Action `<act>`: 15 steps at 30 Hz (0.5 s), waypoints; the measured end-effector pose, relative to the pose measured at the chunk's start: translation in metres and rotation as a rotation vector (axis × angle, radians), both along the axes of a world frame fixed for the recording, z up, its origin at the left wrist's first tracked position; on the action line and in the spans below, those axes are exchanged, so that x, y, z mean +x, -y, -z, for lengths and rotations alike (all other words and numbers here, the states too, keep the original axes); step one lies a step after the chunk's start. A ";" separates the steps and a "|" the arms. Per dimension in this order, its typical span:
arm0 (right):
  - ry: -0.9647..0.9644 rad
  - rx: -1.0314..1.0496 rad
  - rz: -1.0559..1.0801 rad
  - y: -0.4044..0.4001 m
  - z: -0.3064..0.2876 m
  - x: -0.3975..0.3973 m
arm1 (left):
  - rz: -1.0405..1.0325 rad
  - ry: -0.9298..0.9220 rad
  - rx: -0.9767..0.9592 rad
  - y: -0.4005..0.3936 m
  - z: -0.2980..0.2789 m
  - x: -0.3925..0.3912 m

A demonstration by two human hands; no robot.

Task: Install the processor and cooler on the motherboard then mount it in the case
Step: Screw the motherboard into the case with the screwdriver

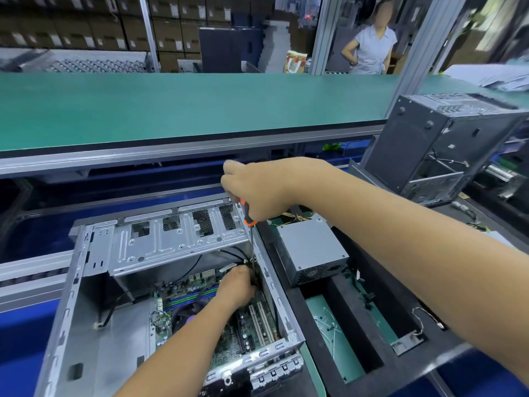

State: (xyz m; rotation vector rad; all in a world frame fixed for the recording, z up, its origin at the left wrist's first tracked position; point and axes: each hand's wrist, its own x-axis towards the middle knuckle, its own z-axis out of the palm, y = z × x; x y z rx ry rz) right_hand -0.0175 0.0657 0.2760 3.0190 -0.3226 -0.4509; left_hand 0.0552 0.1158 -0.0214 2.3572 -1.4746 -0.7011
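Note:
An open grey metal case (94, 285) lies on its side in front of me with the green motherboard (229, 336) inside on its floor. A dark round cooler (186, 313) sits on the board, partly hidden by my left forearm. My right hand (257, 187) grips the orange-and-black handle of a screwdriver (248, 217) held upright, its shaft running down to the board's far right corner. My left hand (236, 287) is deep in the case at the shaft's tip, fingers curled around it and the black cables there.
A grey power supply (312, 247) lies just right of the case on a black fixture (352, 325) with green recesses. Another dark case (435, 150) stands at the far right. A green conveyor belt (171, 107) runs across behind; a person stands beyond it.

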 end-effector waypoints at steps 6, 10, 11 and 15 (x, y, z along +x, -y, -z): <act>0.099 -0.256 0.050 -0.001 0.009 0.002 | -0.004 0.009 0.021 0.002 -0.002 0.000; 0.004 -0.108 0.088 0.000 -0.001 0.000 | -0.009 0.006 0.022 0.001 0.000 -0.001; -0.027 -0.055 0.076 0.000 -0.002 0.000 | -0.010 0.004 0.020 0.002 0.000 -0.001; 0.027 -0.061 0.029 -0.002 0.001 0.001 | -0.010 0.008 0.022 0.002 -0.001 0.000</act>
